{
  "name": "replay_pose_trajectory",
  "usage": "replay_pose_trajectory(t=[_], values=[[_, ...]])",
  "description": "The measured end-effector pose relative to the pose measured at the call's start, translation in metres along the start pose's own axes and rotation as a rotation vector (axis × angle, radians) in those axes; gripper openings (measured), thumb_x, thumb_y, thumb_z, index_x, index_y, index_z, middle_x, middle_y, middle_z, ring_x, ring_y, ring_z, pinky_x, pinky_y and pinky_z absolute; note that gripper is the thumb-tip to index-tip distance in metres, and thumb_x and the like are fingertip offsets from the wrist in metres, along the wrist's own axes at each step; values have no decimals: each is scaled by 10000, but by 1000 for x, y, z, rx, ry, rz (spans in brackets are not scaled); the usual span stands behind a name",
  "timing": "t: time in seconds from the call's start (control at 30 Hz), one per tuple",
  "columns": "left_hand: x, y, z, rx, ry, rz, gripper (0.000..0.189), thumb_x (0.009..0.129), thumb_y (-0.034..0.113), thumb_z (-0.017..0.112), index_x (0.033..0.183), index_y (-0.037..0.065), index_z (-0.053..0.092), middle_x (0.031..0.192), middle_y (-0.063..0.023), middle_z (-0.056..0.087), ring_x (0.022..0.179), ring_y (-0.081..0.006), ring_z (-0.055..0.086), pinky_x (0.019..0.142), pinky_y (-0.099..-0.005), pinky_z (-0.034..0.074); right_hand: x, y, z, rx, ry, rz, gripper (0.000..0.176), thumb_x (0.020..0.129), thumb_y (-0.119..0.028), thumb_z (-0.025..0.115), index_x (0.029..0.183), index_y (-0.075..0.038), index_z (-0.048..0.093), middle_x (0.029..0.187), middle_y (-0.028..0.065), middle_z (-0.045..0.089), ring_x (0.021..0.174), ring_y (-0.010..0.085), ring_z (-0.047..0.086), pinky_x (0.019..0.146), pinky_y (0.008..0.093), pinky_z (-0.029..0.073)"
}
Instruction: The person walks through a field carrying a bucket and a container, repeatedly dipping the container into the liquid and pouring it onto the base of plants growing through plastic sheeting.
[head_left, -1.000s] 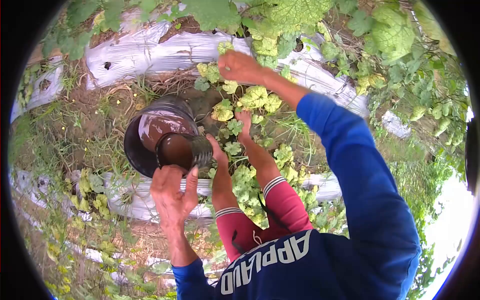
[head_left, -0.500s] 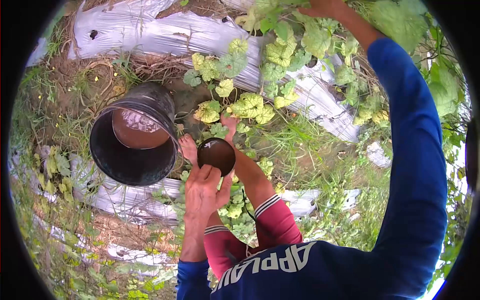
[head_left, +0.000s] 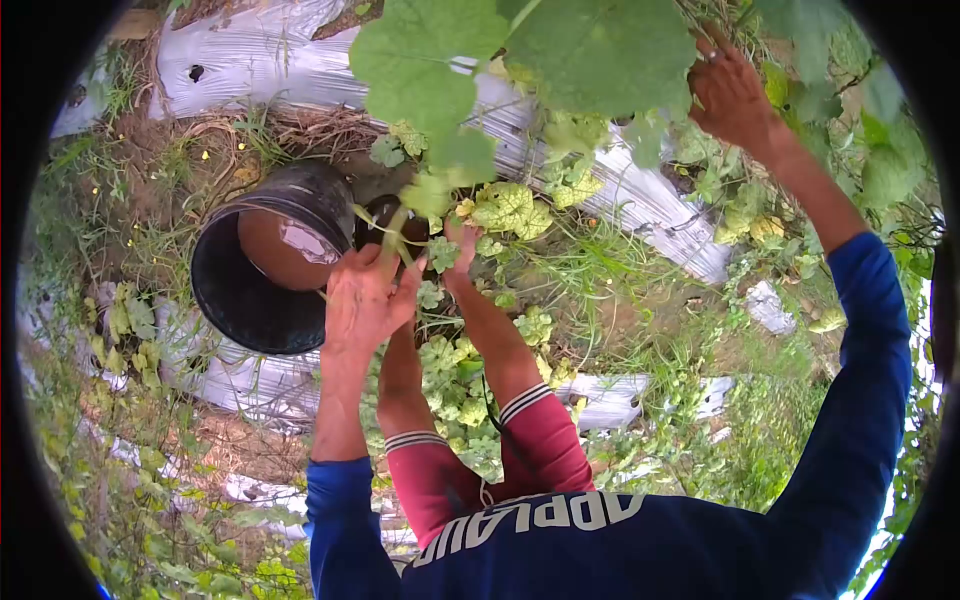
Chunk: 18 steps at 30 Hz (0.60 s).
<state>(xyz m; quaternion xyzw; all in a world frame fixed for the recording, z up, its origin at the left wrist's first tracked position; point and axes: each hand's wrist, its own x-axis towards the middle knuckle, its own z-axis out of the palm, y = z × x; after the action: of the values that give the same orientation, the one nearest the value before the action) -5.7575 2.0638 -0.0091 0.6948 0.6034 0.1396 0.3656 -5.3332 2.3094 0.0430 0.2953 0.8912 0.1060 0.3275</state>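
Note:
My left hand (head_left: 362, 300) grips a dark round bowl (head_left: 372, 228) by its near side, beside the bucket's rim. Leaves and stems hang in front of the bowl, so its contents are hard to make out. The large black bucket (head_left: 258, 300) leans over and holds brown, muddy-looking liquid (head_left: 285, 250). At the upper right, my right hand (head_left: 738, 98) is beside the edge of a broad green leaf (head_left: 605, 55). Its fingers are bent and look apart, a ring on one of them, with some fingertips partly covered by foliage.
Silver plastic mulch (head_left: 260, 65) with holes runs along the planted rows. A yellowing leafy plant (head_left: 510, 210) grows close to my bare foot (head_left: 460, 245). Large leaves hang near the camera at the top. Grass (head_left: 590, 265) and soil lie between the rows.
The bowl and my left hand have moved left, up to the bucket. My right hand has moved right and lower, and broad leaves now cover part of the upper view.

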Motion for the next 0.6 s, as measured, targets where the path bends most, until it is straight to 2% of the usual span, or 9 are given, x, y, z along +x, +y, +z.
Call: replay_pose_trajectory(t=[0.03, 0.1, 0.2, 0.23, 0.4, 0.6], values=[[8, -1, 2, 11, -24, -2, 228, 727, 144, 721, 680, 5, 546, 679, -146, 552, 646, -367, 565, 590, -454, 462, 11, 4, 9, 9, -2, 8, 352, 830, -369, 637, 924, -35, 700, 1225, 56, 582, 1372, 252, 332, 1181, 412, 196], [30, -3, 2, 88, -67, 27, 225, 734, 160, 709, 686, 11, 547, 674, -147, 556, 653, -376, 574, 594, -458, 461, 41, 10, 21, -1, -435, 248, 487, 868, -414, 605, 1176, -37, 622, 1346, 85, 500, 1372, 297, 323, 1171, 432, 211], [61, -6, 6, 109, -32, 164, 246, 758, 170, 722, 685, 16, 544, 667, -171, 568, 637, -401, 574, 571, -463, 460, 48, 38, 190, 144, -109, 379, 617, 923, -451, 533, 1383, -51, 440, 1441, 131, 403, 1364, 351, 315, 1149, 455, 256], [69, -6, 6, 143, -75, 128, 226, 755, 190, 687, 688, 25, 548, 735, -158, 609, 687, -379, 595, 635, -462, 464, 50, 35, 207, 191, -27, 390, 605, 920, -451, 531, 1372, -57, 449, 1426, 130, 416, 1349, 346, 330, 1135, 455, 268], [102, 0, 16, 243, -128, 141, 238, 776, 196, 686, 702, 7, 563, 740, -169, 608, 708, -391, 597, 649, -483, 468, 71, -19, 185, 350, 294, 247, 549, 909, -452, 522, 1320, -88, 497, 1352, 122, 479, 1277, 320, 404, 1069, 453, 328], [131, 6, 18, 317, -278, 129, 223, 784, 211, 690, 737, 11, 603, 746, -167, 615, 738, -382, 615, 650, -463, 493, 79, -30, 197, 366, 408, 214, 490, 896, -453, 511, 1258, -124, 555, 1264, 113, 554, 1189, 290, 492, 988, 451, 400]])
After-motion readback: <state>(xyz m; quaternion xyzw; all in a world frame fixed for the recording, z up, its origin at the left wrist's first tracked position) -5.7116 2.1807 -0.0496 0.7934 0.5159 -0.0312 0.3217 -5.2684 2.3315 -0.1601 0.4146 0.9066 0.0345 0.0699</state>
